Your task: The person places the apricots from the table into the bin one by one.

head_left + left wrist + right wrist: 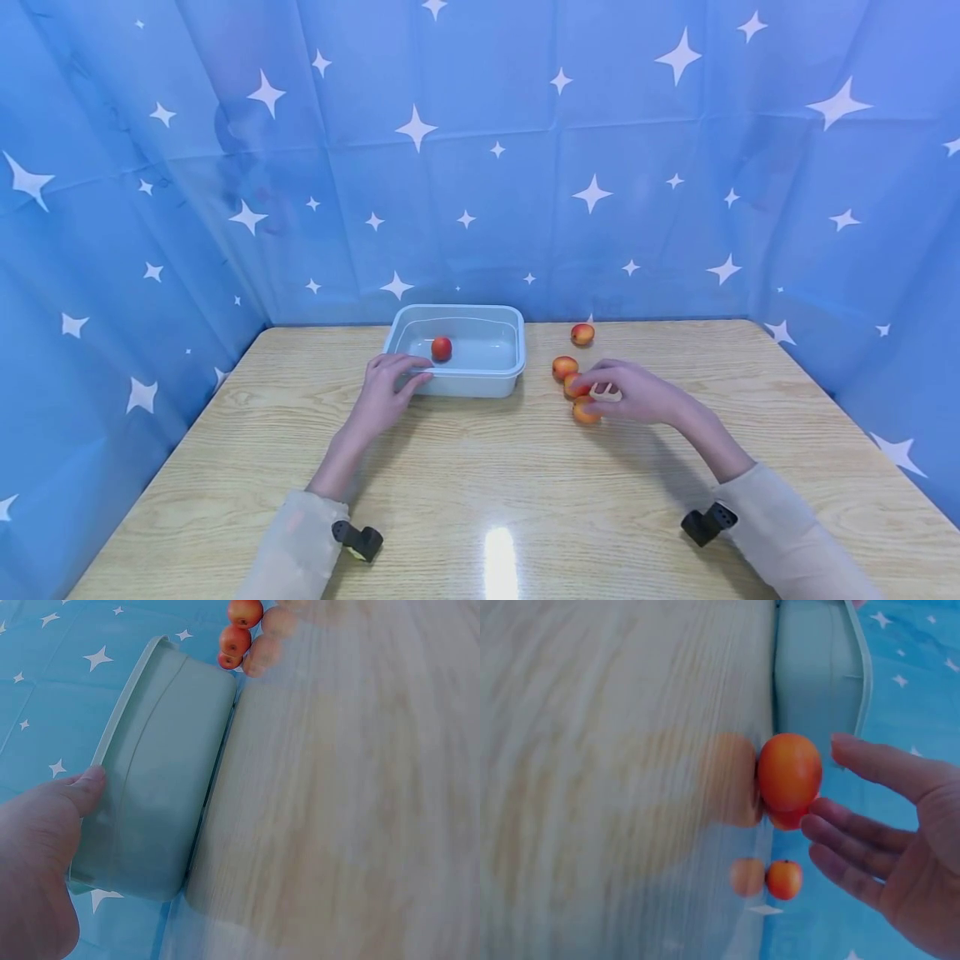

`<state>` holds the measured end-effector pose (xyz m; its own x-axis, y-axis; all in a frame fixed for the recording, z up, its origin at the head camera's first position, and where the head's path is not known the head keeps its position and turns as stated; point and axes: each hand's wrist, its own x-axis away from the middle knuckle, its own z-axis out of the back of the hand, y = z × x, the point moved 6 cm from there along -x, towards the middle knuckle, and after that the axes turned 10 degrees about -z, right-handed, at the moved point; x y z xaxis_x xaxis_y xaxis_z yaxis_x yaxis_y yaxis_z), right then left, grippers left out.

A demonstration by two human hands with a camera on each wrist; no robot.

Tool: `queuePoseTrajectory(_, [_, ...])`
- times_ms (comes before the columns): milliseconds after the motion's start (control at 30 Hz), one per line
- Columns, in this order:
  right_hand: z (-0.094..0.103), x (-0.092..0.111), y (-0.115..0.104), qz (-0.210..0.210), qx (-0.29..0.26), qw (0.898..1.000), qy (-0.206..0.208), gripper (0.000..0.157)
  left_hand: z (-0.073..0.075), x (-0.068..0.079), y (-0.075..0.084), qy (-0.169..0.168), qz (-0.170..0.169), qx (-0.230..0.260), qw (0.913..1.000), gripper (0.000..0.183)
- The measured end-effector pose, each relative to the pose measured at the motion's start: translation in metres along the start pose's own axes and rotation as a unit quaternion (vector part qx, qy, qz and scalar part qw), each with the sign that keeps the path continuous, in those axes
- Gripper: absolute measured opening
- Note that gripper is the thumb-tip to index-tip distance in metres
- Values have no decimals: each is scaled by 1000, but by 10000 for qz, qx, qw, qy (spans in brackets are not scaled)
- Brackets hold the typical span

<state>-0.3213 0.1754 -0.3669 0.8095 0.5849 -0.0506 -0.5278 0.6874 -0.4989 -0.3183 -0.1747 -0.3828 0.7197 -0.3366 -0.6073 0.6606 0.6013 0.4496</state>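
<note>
My left hand point(384, 392) grips the near left rim of a light blue plastic bin point(468, 383), thumb on the outer wall and fingers over the edge. In the left wrist view the thumb point(90, 784) lies at the rim. One red apple point(442, 348) sits inside the bin. To its right, several small red-orange apples lie on the table. My right hand point(633, 392) reaches over the nearest apple point(585, 411) and the one behind it point(573, 386). In the right wrist view its thumb and fingers are spread apart, fingertips close beside the larger orange apple point(789, 772).
Another apple point(565, 367) lies just behind that pair, and one more point(582, 334) lies near the table's back edge. The wooden table point(450, 475) ends at a blue curtain point(480, 175) with white stars. A black wrist camera point(358, 540) sits on the left sleeve.
</note>
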Motion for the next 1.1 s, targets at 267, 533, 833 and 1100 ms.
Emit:
queuePoseTrajectory(267, [-7, 1, 5, 154, 21, 9996, -243, 27, 0, 0, 0, -9, 31, 10, 10000, 22])
queuePoseTrajectory(533, [-14, -2, 6, 243, 53, 9990, -370, 25, -1, 0, 0, -5, 21, 0, 10000, 21])
queuePoseTrajectory(833, [-15, -3, 5, 347, 29, 9986, -404, 24, -1, 0, -1, -35, 67, 8, 10000, 20])
queuePoseTrajectory(1100, [-14, -3, 5, 302, -132, 9986, -404, 26, -1, 0, 0, -24, 36, 11, 10000, 20])
